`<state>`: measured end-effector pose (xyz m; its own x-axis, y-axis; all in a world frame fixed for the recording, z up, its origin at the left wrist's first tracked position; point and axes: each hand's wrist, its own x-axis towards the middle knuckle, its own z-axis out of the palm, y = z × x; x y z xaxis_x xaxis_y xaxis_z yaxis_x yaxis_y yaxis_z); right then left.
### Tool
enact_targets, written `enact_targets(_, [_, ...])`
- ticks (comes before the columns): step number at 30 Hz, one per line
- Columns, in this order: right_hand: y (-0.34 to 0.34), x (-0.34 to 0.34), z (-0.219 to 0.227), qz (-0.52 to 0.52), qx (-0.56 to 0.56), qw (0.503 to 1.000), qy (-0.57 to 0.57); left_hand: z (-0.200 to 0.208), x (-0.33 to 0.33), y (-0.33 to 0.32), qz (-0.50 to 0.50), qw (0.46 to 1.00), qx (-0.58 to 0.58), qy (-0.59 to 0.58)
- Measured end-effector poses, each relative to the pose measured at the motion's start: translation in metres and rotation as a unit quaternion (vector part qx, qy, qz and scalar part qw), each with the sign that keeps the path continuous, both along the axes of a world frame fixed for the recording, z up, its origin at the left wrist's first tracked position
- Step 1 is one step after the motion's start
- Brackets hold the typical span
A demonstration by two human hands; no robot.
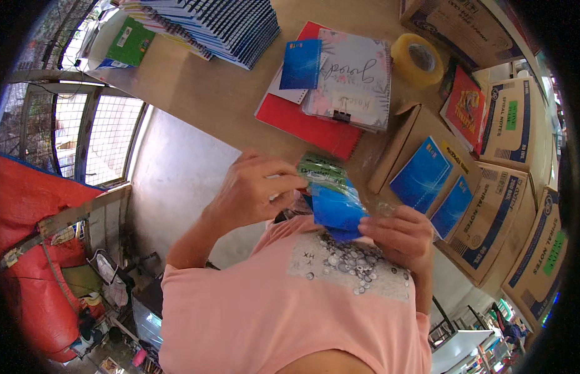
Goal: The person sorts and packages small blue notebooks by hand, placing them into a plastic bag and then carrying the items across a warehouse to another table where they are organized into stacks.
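In front of my chest is a small blue notebook in shiny clear plastic, tilted, with a green part bearing dark handwriting across its upper end. My right hand pinches it at the lower right edge, where loose clear film shows by the fingers. At the upper left edge, the curled fingers of my left hand touch the green end. What lies between the left fingertips is hard to make out. Beyond it on the table lie a floral spiral notebook with a black binder clip, a red notebook and another blue notebook.
A stack of spiral notebooks stands at the far left, near a green booklet. A yellow tape roll sits far right. Along the right are an open carton with blue notebooks on it and several closed cartons.
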<state>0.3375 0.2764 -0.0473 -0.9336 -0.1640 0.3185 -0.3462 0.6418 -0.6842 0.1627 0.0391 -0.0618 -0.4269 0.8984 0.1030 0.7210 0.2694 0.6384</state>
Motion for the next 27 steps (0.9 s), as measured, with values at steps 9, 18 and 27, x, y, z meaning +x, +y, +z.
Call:
enact_targets(9, [0.019, 0.016, 0.065, 0.128, -0.021, 0.982, 0.141, -0.010, 0.008, 0.011, -0.008, 0.981, 0.095, -0.168])
enact_targets(18, [0.010, -0.009, 0.039, -0.048, -0.035, 0.975, 0.215, 0.021, 0.002, 0.046, 0.053, 0.798, 0.259, -0.541])
enact_targets(27, [0.029, -0.013, -0.023, -0.340, -0.241, 0.892, 0.177, -0.014, -0.036, 0.066, 0.220, 0.726, 0.324, -0.565])
